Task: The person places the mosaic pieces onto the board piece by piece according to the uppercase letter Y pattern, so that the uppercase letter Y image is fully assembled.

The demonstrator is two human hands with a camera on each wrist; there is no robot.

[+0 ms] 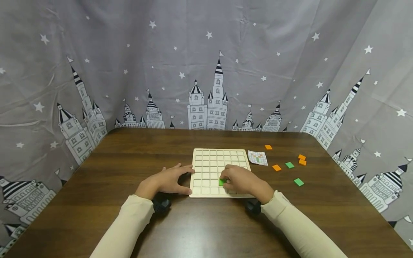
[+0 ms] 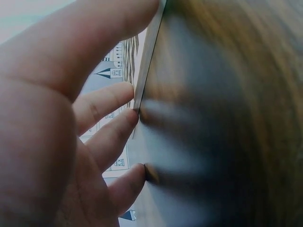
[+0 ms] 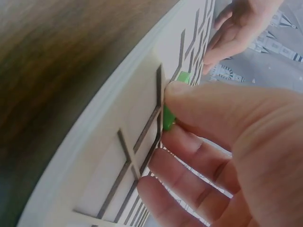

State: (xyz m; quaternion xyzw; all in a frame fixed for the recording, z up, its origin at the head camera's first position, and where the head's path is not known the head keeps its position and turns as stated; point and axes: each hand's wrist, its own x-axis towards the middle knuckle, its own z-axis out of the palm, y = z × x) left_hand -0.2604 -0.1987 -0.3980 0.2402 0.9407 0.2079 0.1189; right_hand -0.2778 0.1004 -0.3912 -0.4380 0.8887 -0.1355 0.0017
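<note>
A grey castle-print curtain (image 1: 206, 46) behind and beside a wooden table (image 1: 206, 222) suggests a screened-off tabletop workspace.

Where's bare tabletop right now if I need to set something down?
Table is bare left of the left hand, and between the forearms on the near side of the board. Crowded: right of the board, with the card, orange tiles and green tiles.

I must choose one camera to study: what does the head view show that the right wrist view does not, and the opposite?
Only in the head view: printed card, four loose orange tiles, two loose green tiles, both sleeves.
Only in the right wrist view: inner sides of the fingers on the right hand.
In both: board, tabletop, the green tile that the right hand pinches, left hand, castle-patterned curtain.
</note>
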